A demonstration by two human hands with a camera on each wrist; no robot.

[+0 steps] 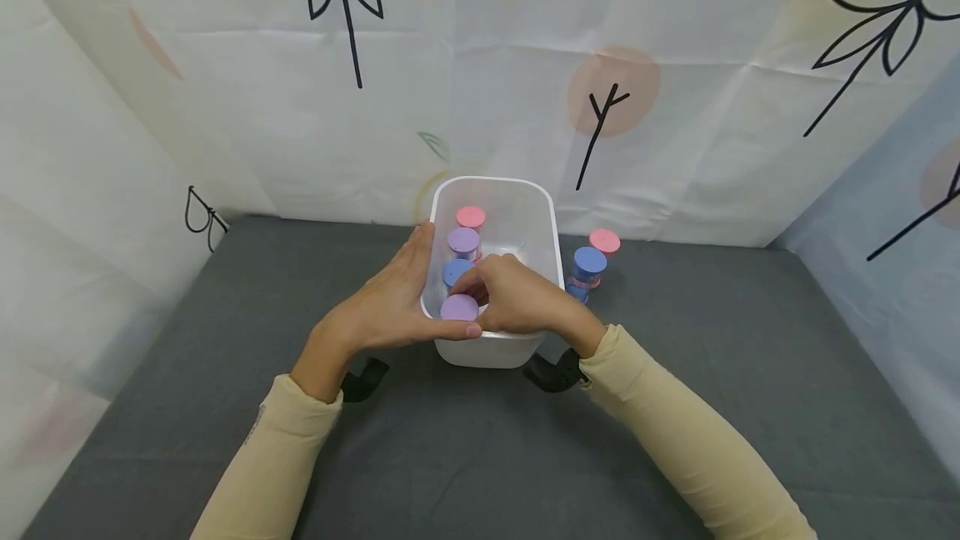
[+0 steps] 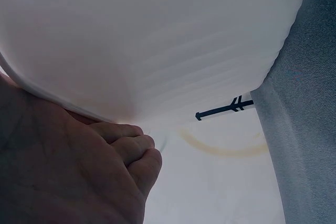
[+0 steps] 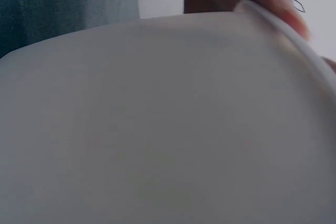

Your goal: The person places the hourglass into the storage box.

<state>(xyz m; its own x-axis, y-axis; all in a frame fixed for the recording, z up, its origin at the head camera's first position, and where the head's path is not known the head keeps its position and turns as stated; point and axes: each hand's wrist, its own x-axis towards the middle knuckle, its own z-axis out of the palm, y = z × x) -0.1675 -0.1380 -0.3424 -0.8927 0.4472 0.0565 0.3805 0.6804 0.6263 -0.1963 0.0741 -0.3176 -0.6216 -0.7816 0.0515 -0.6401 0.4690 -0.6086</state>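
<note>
A white plastic bin stands on the grey cloth. My left hand holds its near-left corner, fingers along the outer left wall and thumb across the near rim. In the left wrist view its fingers lie bent against the wall. Reaching into the bin, my right hand has curled fingers round a small lilac-lidded jar; its thumb is mostly hidden. Beyond that jar, along the left wall, are a blue-lidded jar, a purple-lidded jar and a pink-lidded jar.
Right of the bin, a blue-lidded jar and a pink-lidded jar stand close together, with another blue top partly behind the bin's rim. A patterned white curtain hangs behind the grey-covered table.
</note>
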